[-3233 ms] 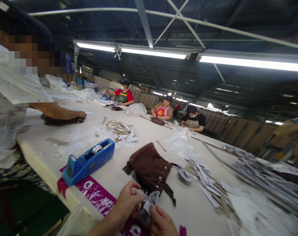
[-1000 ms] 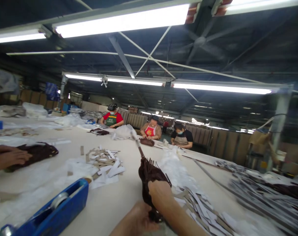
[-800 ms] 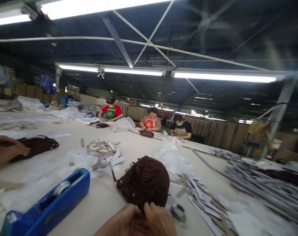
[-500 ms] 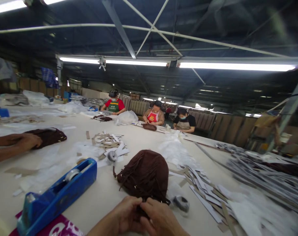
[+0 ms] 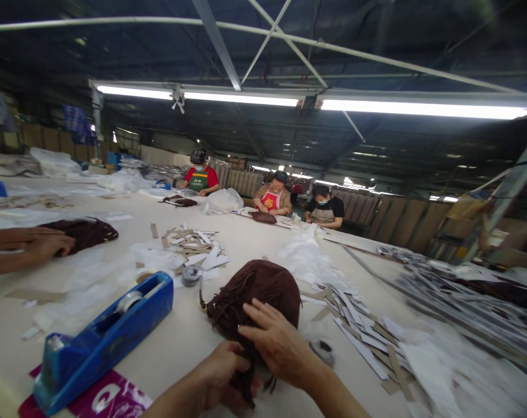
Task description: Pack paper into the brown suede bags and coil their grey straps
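Note:
A dark brown fringed bag lies on the white table in front of me, its rounded end pointing away. My left hand is closed round a dark brown strap or fringe piece at the bag's near end; its exact kind is partly hidden by the fingers. My right hand rests on the bag's near side with fingers stretched out. To the left stands a blue tape dispenser on a purple printed bag.
Strips of grey and white card lie to the right, with more strips beyond the bag. Tape rolls sit nearby. At far left, another person's hands touch a brown bag. Several people work across the table.
My right hand has left the pinch beside my left hand and moved up onto the bag, its fingers now spread. The left hand keeps its hold near the bag's near end.

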Demonstrator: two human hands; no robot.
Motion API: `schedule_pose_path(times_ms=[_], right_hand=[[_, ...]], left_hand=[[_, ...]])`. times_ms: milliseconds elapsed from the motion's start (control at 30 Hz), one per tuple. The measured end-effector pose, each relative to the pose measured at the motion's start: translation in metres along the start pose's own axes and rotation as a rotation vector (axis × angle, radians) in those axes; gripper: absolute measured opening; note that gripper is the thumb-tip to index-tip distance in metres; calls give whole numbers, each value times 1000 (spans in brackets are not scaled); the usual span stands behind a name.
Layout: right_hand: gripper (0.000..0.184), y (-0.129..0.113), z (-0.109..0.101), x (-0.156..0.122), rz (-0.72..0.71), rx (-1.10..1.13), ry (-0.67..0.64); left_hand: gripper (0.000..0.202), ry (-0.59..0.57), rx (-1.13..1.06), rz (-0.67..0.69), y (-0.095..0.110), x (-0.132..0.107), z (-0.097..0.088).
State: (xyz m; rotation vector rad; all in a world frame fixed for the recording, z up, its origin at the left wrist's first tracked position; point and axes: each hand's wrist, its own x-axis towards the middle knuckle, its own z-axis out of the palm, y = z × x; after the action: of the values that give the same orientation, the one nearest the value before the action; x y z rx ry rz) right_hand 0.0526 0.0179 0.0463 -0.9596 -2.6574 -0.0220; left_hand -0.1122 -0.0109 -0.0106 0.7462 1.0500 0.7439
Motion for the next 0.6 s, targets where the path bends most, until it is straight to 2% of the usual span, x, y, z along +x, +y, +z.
schedule_pose_path(times_ms=[67,200,333,467,567,600], right_hand=[[56,-1,19,-9,-18,72,-78],[50,12,45,-21,180,147,-30],[39,4,41,-18,275,262,85],[19,-8,30,-18,226,252,59],[20,-8,31,-24,202,247,63],[21,-8,33,-25,204,242,72]], left_hand=[[21,-12,-35,-62,3,-3,-7],[21,18,-114,-174,9,-6,-17],[22,13,-106,-170,12,-7,-14],[19,13,-86,-175,14,-7,-11],[14,31,-70,-155,13,-7,-11],[10,49,-33,-108,11,-7,-11]])
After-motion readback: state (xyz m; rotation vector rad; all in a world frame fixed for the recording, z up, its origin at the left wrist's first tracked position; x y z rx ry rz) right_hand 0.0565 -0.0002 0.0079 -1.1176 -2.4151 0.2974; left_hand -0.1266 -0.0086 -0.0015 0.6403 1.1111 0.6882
